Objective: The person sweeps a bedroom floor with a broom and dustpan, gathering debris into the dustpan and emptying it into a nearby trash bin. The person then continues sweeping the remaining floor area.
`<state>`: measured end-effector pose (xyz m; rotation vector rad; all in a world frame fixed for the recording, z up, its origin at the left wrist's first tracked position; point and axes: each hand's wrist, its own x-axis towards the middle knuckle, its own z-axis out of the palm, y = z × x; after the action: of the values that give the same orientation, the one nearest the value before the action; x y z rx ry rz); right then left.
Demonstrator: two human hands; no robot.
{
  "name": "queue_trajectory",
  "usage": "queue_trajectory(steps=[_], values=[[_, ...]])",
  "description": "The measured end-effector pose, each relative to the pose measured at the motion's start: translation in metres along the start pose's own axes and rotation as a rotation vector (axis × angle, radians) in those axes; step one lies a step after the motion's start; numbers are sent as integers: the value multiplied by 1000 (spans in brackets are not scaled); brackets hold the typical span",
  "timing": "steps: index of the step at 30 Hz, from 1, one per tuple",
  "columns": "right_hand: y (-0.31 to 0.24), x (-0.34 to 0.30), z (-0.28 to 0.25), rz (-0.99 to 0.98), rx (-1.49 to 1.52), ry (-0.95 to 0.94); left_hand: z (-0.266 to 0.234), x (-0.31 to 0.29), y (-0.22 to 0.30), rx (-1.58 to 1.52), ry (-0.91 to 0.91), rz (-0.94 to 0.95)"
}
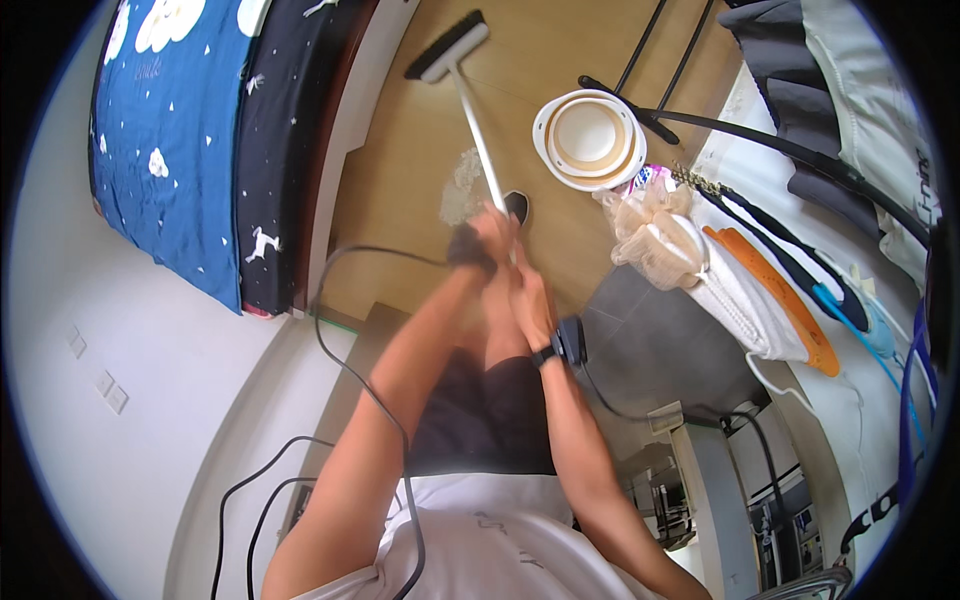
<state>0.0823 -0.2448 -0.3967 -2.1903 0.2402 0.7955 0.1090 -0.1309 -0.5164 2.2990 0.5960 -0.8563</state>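
A broom (475, 128) with a white handle and a dark-bristled head slants across the wooden floor, its head up at the far side. My left hand (489, 234), slightly smeared by motion, is closed round the handle. Lower down, my right hand (530, 302) is closed about the handle's near end, which the hands mostly hide. A strapped dark device sits on each wrist. Left of the handle lies a pale, fluffy-looking clump (461, 188) on the floor, too blurred to name. A dark shoe (517, 206) shows just beyond my left hand.
A bed with a blue patterned cover (165, 150) stands on the left. Nested cream basins (590, 138) sit right of the broom, beside a black rack (700, 122). A beige bath puff (655, 228) and cloths hang at right. A black cable (340, 355) loops across my left arm.
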Motion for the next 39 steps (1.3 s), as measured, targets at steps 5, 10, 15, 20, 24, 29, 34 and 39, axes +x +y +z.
queue_trajectory(steps=[5,10,15,20,24,29,34,39], values=[[29,-99,-50,316,-139,-152,28,-95,30,94,-208,210],[13,-148,-69,321,-157,-101,-7,-139,51,109,-444,229],[-36,-104,-42,262,-65,-33,-68,-106,45,132,-107,252],[-102,36,19,28,-16,152,-154,31,22,220,-125,239],[-149,105,54,227,-189,-9,-199,114,8,377,-106,232],[-174,91,79,93,-158,313,-208,107,-8,386,-227,297],[-209,16,58,519,67,120,-224,56,6,329,-569,294],[-237,8,30,621,145,119,-244,61,22,319,-731,471]])
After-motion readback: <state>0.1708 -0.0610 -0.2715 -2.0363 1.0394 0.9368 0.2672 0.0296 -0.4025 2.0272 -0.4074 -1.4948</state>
